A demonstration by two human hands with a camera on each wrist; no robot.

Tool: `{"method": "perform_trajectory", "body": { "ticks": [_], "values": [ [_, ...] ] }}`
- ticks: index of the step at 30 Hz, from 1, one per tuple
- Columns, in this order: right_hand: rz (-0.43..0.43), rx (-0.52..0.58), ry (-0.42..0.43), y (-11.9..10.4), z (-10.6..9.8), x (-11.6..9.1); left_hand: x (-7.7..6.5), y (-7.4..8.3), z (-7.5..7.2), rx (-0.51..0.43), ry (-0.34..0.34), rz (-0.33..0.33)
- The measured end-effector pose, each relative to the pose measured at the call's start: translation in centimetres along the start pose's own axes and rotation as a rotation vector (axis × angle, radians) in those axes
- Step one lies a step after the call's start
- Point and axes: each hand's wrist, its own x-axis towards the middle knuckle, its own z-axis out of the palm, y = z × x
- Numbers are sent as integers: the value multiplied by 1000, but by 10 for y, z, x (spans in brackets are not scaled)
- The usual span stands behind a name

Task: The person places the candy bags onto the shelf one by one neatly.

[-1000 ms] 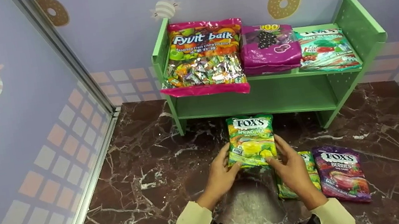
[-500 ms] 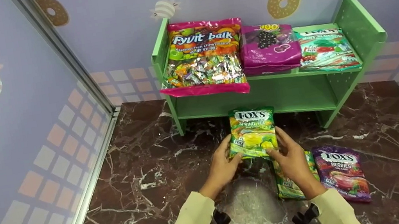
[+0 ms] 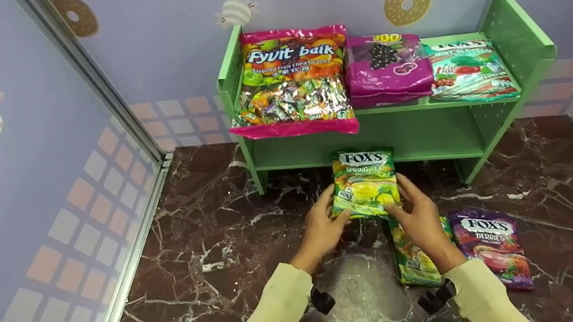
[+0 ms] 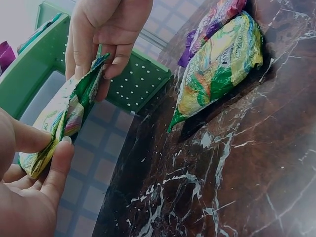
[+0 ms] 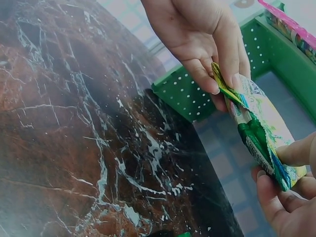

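Between both hands is a green and yellow Fox's Spring Tea candy bag [image 3: 364,182], raised above the floor at the front of the green shelf [image 3: 407,134]. My left hand [image 3: 322,229] pinches its lower left corner, thumb on the front face. On the opposite side my right hand [image 3: 418,216] pinches the lower right corner the same way. In the left wrist view the bag [image 4: 64,118] appears edge-on, with fingers behind it and thumbs against it. A second green candy bag [image 3: 418,260] lies on the floor, partly hidden beneath the right hand and forearm.
A purple Fox's Berries bag [image 3: 493,249] lies on the dark marble floor [image 3: 217,307]. On the shelf's upper level are a large Fyvit baik bag [image 3: 295,83], a purple candy bag [image 3: 389,69] and a Mint Blossom bag [image 3: 470,70]. A metal-framed wall panel [image 3: 99,86] stands at left.
Both hands have carried the Spring Tea bag upward in view, toward the shelf, and slightly right. More of the green bag on the floor shows now. The shelf's bags have not moved.
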Motion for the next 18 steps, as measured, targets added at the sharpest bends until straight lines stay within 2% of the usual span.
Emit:
{"method": "perform_trajectory", "body": {
  "ticks": [5,12,18],
  "values": [
    [0,-3,-6,3,-2,5,7,0,2,14,10,-20],
    [-7,5,-30,3,-4,8,13,1,1,94,7,-57],
    [-27,1,-69,6,-5,12,18,1,1,32,-8,-45]
  ]
}}
